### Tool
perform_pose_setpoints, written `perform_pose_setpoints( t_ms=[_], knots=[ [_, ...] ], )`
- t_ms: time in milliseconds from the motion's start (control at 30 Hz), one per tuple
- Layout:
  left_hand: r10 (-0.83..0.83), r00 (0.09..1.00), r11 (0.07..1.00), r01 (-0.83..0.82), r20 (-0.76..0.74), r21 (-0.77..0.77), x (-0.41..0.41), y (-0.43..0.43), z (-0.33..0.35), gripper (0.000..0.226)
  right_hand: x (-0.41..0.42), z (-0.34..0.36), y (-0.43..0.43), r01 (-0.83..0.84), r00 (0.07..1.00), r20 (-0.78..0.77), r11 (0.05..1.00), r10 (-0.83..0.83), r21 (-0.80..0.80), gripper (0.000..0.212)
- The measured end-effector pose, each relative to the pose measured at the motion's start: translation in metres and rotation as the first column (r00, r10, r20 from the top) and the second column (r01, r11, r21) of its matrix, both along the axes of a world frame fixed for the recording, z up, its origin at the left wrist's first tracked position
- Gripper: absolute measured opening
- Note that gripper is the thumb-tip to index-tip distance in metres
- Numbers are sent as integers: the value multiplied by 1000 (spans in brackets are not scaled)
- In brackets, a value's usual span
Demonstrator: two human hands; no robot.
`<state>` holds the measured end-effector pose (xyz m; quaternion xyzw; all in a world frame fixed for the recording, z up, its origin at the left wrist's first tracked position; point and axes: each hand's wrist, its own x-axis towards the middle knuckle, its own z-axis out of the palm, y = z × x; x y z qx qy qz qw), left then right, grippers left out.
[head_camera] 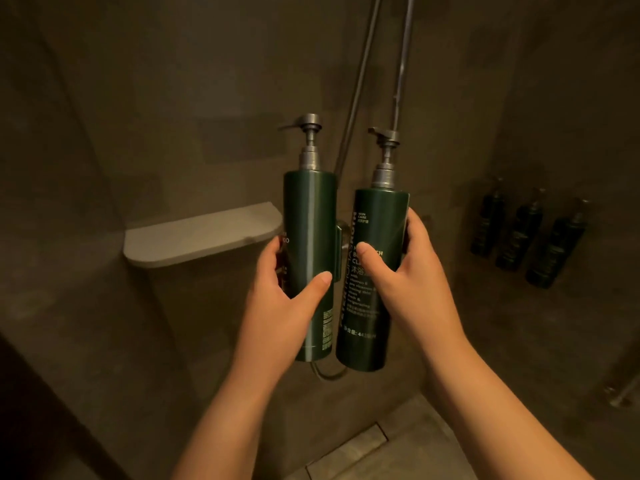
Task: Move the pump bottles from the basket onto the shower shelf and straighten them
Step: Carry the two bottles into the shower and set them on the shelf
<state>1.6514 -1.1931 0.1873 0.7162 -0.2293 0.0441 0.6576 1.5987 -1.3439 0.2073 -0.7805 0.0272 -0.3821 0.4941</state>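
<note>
I hold two dark green pump bottles upright in the air before the shower wall. My left hand [282,292] grips the left pump bottle [310,216] around its middle, its silver spout pointing left. My right hand [405,271] is wrapped around the right pump bottle [377,216], whose white label text faces me and whose spout also points left. The two bottles hang side by side, nearly touching. The pale shower shelf [204,235] juts from the wall just left of the left bottle, with nothing on it. No basket is in view.
Three dark pump bottles [523,233] stand in a row against the right wall. Shower hoses [360,74] run down the wall behind the held bottles. A floor drain [349,448] lies below, and a metal bar [623,393] shows at the right edge.
</note>
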Motion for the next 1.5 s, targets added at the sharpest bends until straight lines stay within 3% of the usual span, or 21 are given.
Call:
perform_pose_setpoints(
  t_ms=[267,633,833,1100,1500],
  knots=[
    [272,960,962,-271,66,-17,25,0,26,68,74,24,-16,-326,942,79,945,325,-2,42],
    [562,799,825,-561,215,-69,43,-5,65,68,139,63,-22,-637,761,170,771,626,12,56],
    [650,716,750,-659,255,-60,56,-3,65,73,159,72,-18,-688,713,174,725,679,-9,59],
    [693,679,710,-702,243,-61,81,1,56,75,181,75,-1,-726,666,187,685,722,-61,66],
    [712,660,689,-723,239,-52,117,18,40,73,220,63,17,-708,688,158,703,708,-69,72]
  ],
)
